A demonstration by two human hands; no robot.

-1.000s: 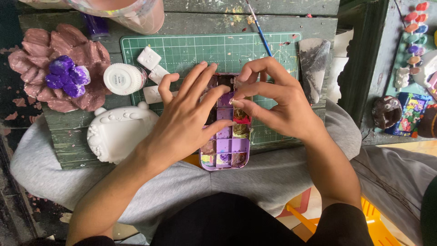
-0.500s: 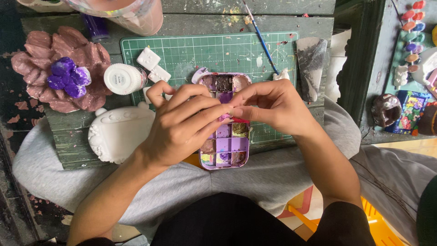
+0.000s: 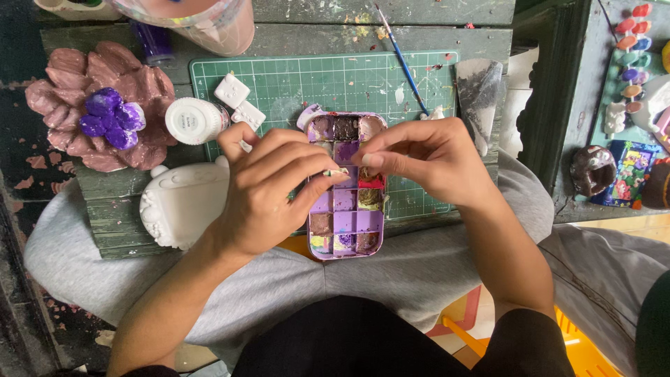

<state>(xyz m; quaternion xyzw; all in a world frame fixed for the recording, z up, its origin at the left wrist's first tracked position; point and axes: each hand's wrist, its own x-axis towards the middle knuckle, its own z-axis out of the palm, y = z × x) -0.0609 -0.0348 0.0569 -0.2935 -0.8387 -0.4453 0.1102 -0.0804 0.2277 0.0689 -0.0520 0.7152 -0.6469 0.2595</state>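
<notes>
A purple paint palette [image 3: 345, 223] with several small wells of purple, brown and red paint lies across the front edge of a green cutting mat [image 3: 314, 84] and over my lap. Both hands meet above its upper half. My left hand [image 3: 269, 188] pinches a small pale object [image 3: 338, 171] between thumb and fingertips. My right hand [image 3: 426, 160] pinches the same object from the other side with thumb and forefinger. The object is mostly hidden by the fingers, so I cannot tell what it is.
On the mat are a blue-handled paintbrush [image 3: 403, 61], two small white blocks [image 3: 237, 98] and a white round jar [image 3: 194, 120]. A white plaster figure [image 3: 183, 202] and a pink flower with a purple centre [image 3: 105, 112] sit left. A paint-smeared cup [image 3: 209, 21] stands behind; painted figures [image 3: 614, 167] are right.
My fingers were spread flat over the palette; they have curled in and closed together on the small object. The palette's top row of wells has come into view.
</notes>
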